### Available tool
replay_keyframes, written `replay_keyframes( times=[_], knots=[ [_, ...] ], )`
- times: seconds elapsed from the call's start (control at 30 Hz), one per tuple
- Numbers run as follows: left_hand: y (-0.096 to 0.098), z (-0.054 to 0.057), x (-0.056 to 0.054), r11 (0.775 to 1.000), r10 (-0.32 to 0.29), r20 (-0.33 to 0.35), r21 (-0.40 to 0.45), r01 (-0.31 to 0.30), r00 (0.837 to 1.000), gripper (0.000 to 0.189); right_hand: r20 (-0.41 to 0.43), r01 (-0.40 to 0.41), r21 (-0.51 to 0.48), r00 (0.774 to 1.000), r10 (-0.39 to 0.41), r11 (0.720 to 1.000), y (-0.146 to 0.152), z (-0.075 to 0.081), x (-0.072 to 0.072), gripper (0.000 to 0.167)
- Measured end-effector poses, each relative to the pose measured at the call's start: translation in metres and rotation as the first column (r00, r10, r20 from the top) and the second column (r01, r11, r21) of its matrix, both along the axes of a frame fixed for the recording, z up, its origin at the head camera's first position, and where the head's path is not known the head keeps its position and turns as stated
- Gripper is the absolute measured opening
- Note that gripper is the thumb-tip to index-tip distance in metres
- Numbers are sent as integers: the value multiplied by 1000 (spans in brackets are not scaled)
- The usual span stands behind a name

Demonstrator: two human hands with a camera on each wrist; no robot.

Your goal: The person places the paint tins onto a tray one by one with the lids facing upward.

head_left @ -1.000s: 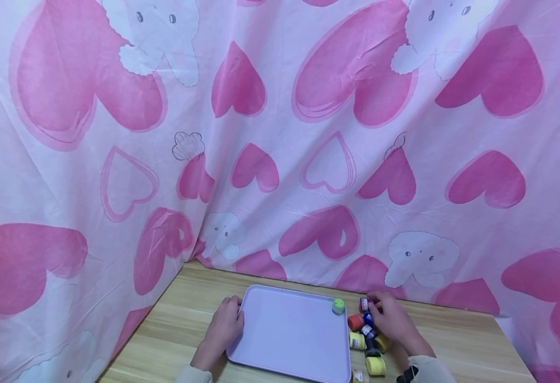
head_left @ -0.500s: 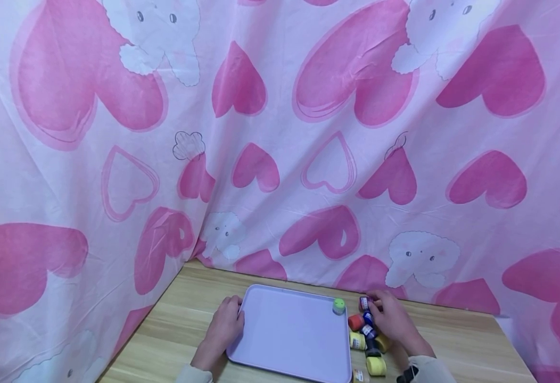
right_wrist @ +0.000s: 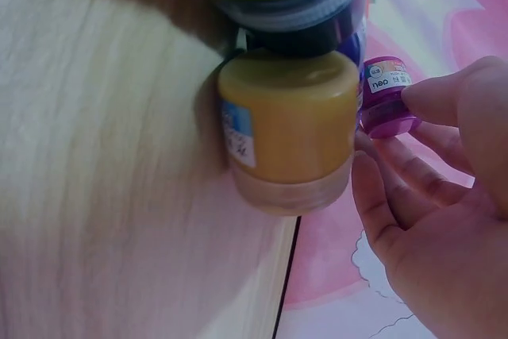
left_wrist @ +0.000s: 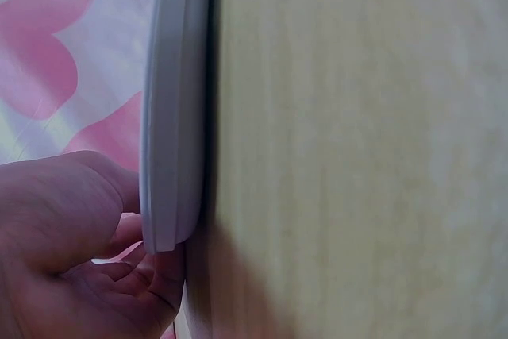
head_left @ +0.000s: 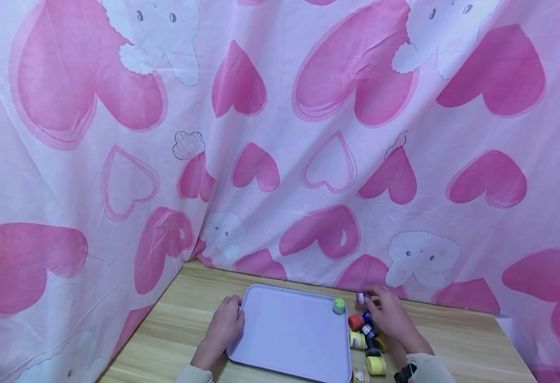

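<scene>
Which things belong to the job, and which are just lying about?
Likely in the job: purple jar, pinched by the right hand; lilac tray, gripped by the left hand; green-lidded jar on the tray.

Apparently lying about for now: red jar, black jar, gold jar, yellow jars, blue jars.

Head view faces forward and down; close wrist views share its tray [head_left: 289,335] (left) and jars [head_left: 368,331] (right).

Jars [head_left: 368,331] lie right of the tray [head_left: 289,332].
</scene>
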State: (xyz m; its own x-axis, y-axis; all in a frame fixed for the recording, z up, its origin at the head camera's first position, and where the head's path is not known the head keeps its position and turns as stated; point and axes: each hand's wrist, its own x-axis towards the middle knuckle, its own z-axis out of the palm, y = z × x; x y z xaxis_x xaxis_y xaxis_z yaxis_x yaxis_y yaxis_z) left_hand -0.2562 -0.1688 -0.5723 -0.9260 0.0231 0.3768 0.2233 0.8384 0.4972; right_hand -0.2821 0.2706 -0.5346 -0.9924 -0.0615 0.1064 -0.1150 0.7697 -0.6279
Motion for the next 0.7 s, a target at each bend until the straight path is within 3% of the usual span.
replay_keyframes(
  times=[0.7],
  knots=[
    [-2, 0, -2, 1000, 2, 42, -2, -2, 999, 15, -62, -62, -8, 996, 61, 998, -18, 16, 2, 42]
  ],
)
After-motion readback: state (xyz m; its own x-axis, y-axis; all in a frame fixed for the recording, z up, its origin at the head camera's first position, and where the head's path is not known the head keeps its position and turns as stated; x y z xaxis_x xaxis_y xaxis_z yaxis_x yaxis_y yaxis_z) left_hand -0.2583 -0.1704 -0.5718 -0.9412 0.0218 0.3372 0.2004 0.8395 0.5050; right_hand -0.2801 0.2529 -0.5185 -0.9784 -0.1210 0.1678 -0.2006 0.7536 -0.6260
